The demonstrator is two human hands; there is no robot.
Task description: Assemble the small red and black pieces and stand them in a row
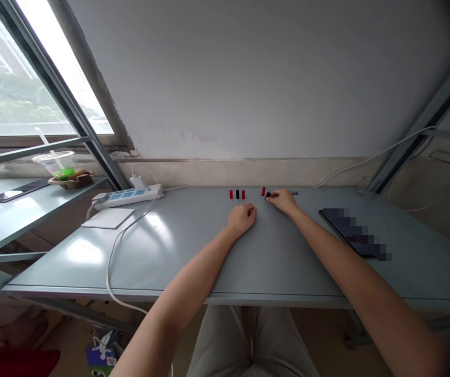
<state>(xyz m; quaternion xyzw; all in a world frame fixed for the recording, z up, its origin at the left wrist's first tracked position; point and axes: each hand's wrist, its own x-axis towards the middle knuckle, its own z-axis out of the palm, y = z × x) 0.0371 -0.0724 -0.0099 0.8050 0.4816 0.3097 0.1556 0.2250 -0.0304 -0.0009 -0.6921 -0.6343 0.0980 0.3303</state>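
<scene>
On the desk (pixel 193 251) a small red cylinder (pixel 231 194), a black cylinder (pixel 238 194) and another red cylinder (pixel 243 194) stand upright in a row. My left hand (pixel 242 218) rests just in front of them, its fingers curled; whether anything is inside is hidden. Farther right, my right hand (pixel 282 201) pinches a small black cylinder (pixel 267 196) between thumb and fingertips, low over the desk. Just behind it stands a single red cylinder (pixel 263 191). Some small dark pieces (pixel 294 193), too small to name, lie beyond the right hand, partly hidden by it.
A white power strip (pixel 130 195) and a flat white square (pixel 108 218) lie at the left. A white cable (pixel 109 267) runs over the front edge. A dark tablet-like slab (pixel 350 235) lies at the right. The wall (pixel 264 94) closes off the back.
</scene>
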